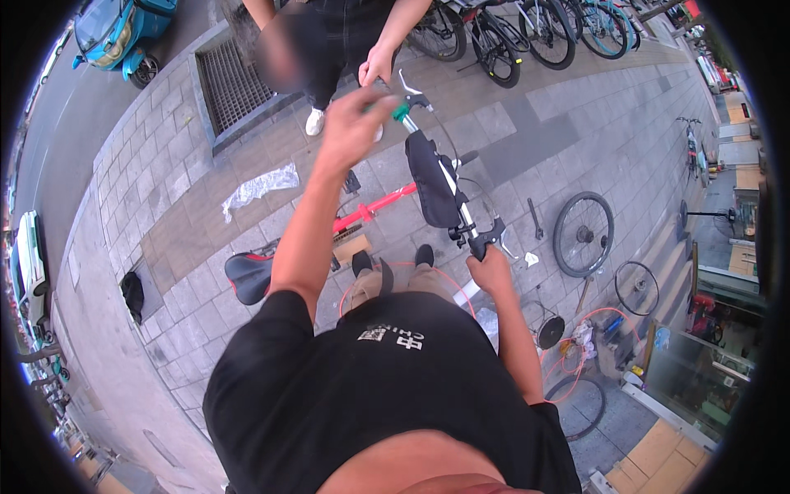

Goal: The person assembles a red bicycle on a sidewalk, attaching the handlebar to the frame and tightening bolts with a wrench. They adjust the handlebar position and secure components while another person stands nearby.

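My right hand (pixel 491 270) is closed round the near grip of a handlebar (pixel 466 216), beside a brake lever (pixel 510 244). My left hand (pixel 358 123) is raised by the bar's far end, its fingers apart and somewhat blurred. Next to those fingertips a green piece (pixel 401 111) sits on the bar; whether they touch it I cannot tell. Another person's hand (pixel 377 66) is at the far tip of the bar. A black pouch (pixel 429 181) lies along the handlebar. Below it runs the bicycle's red frame (pixel 374 207), with a black and red saddle (pixel 249 276) at left.
On the paving to the right lie a wheel (pixel 584 235), a wrench (pixel 536 219), a bare rim (pixel 636 288) and an orange hose (pixel 605 313). Clear plastic wrap (pixel 259 188) lies left. Parked bicycles (pixel 547 33) line the back. A tree grate (pixel 239 86) is by the other person.
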Demonstrator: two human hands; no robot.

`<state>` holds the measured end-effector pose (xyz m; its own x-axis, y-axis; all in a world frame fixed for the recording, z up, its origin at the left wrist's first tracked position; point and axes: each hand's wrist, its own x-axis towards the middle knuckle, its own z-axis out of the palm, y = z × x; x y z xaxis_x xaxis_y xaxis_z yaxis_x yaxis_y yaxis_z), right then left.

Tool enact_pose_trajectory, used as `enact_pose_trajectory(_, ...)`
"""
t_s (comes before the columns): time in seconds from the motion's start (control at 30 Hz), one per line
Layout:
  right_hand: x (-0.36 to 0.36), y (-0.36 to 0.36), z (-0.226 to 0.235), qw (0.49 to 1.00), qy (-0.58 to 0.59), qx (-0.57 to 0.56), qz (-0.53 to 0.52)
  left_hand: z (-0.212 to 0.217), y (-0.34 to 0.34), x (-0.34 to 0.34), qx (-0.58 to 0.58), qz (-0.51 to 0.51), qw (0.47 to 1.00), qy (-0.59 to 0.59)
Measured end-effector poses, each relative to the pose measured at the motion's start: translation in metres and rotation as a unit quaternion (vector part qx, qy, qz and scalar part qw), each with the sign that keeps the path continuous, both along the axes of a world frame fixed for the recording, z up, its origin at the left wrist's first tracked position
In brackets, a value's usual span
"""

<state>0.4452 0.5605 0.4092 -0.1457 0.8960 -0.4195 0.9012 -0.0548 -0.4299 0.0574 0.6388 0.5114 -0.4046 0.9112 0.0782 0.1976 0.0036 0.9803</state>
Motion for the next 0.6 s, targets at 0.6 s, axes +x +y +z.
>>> enact_pose_trajectory(0.6,-0.024,-0.011,-0.001,0.992,0.120,0.035,0.011,0.030,-0.063,0.144,0.030,-0.250,0.964,0.083)
